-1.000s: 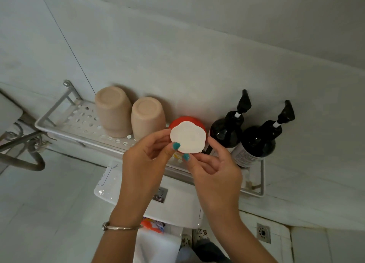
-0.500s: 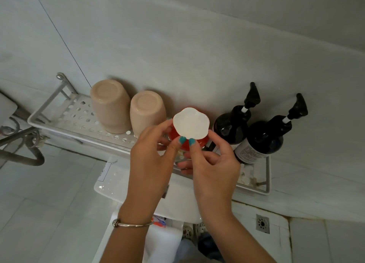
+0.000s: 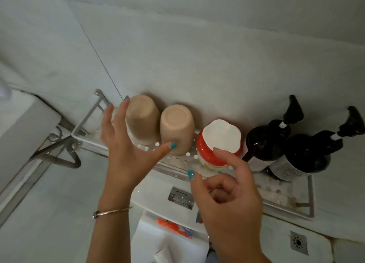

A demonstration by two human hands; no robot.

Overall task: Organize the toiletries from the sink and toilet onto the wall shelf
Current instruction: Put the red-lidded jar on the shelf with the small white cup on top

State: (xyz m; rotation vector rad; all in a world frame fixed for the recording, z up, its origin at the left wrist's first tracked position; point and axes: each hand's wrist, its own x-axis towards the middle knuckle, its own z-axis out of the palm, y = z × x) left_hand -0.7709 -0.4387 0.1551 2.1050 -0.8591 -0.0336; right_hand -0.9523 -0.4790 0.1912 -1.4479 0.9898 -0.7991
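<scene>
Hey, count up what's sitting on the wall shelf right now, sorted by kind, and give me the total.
Beige cups, upside down: 2
Red and white jar: 1
Dark pump bottles: 2
Total on the wall shelf: 5

White perforated wall shelf holding, left to right: two beige cups standing upside down and touching; a red jar with a scalloped white lid; two dark pump bottles, side by side.
</scene>
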